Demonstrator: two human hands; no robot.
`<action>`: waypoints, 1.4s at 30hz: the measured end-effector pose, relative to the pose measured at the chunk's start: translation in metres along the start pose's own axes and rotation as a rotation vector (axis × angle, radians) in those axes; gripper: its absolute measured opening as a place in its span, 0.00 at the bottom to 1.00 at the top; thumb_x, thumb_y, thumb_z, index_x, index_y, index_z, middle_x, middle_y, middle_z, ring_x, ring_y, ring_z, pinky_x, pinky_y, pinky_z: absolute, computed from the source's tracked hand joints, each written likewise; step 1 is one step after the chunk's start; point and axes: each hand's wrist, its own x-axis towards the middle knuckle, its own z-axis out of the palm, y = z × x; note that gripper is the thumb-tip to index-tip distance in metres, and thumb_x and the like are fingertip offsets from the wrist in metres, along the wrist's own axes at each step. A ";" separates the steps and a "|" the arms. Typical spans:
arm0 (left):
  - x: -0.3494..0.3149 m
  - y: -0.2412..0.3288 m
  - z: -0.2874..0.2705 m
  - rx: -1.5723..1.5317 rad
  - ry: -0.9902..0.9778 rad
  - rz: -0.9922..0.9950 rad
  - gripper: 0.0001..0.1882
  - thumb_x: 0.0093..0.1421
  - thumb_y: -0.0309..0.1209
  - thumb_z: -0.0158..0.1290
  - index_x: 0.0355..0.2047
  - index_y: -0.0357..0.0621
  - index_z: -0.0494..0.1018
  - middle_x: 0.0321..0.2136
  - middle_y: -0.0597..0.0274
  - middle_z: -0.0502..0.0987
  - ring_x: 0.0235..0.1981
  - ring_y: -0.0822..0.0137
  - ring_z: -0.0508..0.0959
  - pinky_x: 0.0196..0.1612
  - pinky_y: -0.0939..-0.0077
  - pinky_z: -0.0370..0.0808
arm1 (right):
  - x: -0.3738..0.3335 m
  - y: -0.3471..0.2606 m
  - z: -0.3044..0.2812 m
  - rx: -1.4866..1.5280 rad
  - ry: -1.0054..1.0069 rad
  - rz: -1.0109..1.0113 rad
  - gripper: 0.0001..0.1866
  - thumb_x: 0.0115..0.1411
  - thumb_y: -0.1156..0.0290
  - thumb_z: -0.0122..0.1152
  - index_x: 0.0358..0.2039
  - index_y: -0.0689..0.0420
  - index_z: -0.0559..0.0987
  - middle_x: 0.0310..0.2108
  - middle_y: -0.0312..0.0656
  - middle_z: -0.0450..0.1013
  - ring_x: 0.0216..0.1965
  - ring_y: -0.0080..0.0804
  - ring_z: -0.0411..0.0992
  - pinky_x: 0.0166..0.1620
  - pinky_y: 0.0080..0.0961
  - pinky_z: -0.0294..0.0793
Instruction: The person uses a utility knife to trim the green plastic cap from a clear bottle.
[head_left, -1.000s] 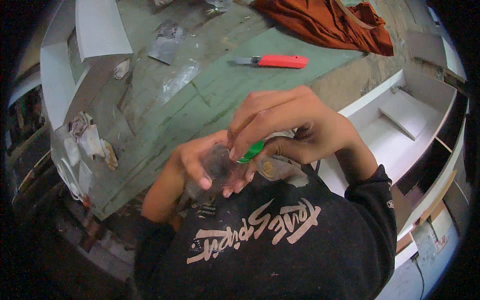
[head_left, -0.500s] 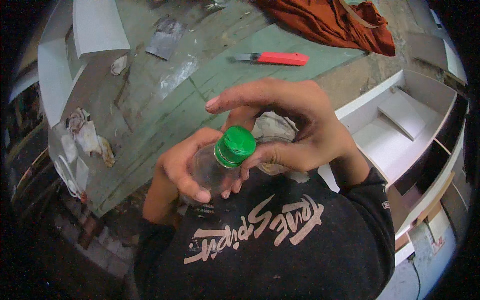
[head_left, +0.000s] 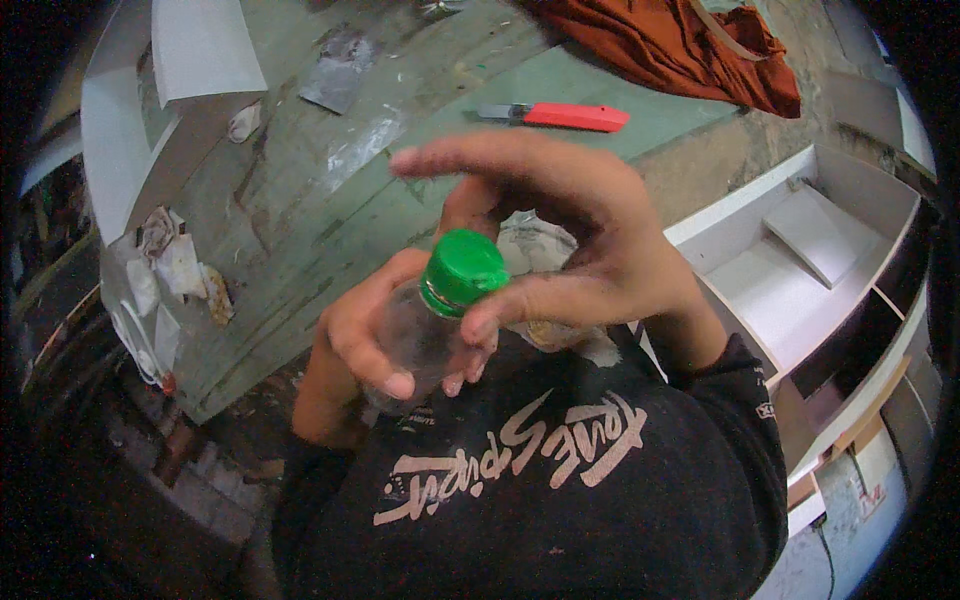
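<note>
A clear plastic bottle [head_left: 408, 335] stands tilted in front of my chest, with a bright green cap [head_left: 465, 270] on its neck. My left hand [head_left: 362, 345] is wrapped round the bottle's body, its thumb on the near side. At the cap is my right hand [head_left: 610, 230], thumb pressed on the cap's lower right side and a bent finger behind it. Its forefinger stretches out to the left above the cap. Through the curve of this hand shows a see-through, whitish round thing [head_left: 538, 243], partly hidden; I cannot tell its kind.
A red utility knife [head_left: 575, 117] lies on the green tabletop [head_left: 300, 260] beyond my hands. Farther right is a rust-orange cloth [head_left: 670, 50]. White box-like parts [head_left: 790, 250] stand at the right, white panels [head_left: 205, 50] at the left, with crumpled scraps [head_left: 175, 262] nearby.
The cap and my right hand have shifted slightly up and left in the picture. My right thumb has slid across the cap's side, and the forefinger sits higher. The left hand keeps its hold.
</note>
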 end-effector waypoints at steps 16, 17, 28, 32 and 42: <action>-0.001 0.030 -0.085 1.960 0.994 -0.128 0.37 0.44 0.40 0.72 0.52 0.37 0.71 0.45 0.50 0.76 0.50 0.48 0.75 0.52 0.57 0.73 | -0.015 0.015 -0.018 -0.064 0.383 0.026 0.42 0.47 0.74 0.78 0.60 0.70 0.66 0.40 0.45 0.79 0.45 0.32 0.78 0.54 0.29 0.71; 0.000 0.029 -0.094 2.136 1.041 -0.125 0.37 0.44 0.40 0.72 0.52 0.40 0.72 0.47 0.51 0.75 0.52 0.47 0.73 0.53 0.57 0.72 | -0.014 0.012 -0.017 -0.062 0.386 0.023 0.42 0.47 0.74 0.78 0.60 0.70 0.66 0.40 0.45 0.79 0.45 0.32 0.78 0.54 0.29 0.71; 0.038 0.021 0.022 0.949 0.616 0.577 0.40 0.50 0.54 0.68 0.52 0.35 0.71 0.47 0.57 0.77 0.47 0.65 0.78 0.49 0.70 0.75 | -0.004 0.008 -0.006 -0.326 0.341 -0.072 0.51 0.35 0.63 0.85 0.59 0.66 0.70 0.45 0.44 0.79 0.35 0.23 0.79 0.54 0.29 0.70; 0.054 0.015 0.031 0.709 0.600 0.423 0.33 0.54 0.44 0.69 0.51 0.33 0.72 0.47 0.57 0.77 0.47 0.68 0.78 0.50 0.73 0.75 | -0.008 -0.002 -0.013 -0.502 0.270 -0.034 0.50 0.35 0.63 0.85 0.59 0.66 0.70 0.55 0.47 0.74 0.35 0.24 0.79 0.48 0.27 0.74; 0.053 -0.009 -0.010 0.814 0.700 0.634 0.21 0.62 0.34 0.62 0.50 0.33 0.72 0.49 0.50 0.77 0.49 0.65 0.78 0.55 0.69 0.74 | -0.013 0.043 -0.018 -0.587 0.258 -0.039 0.46 0.42 0.62 0.81 0.61 0.61 0.70 0.54 0.44 0.74 0.41 0.31 0.79 0.45 0.28 0.76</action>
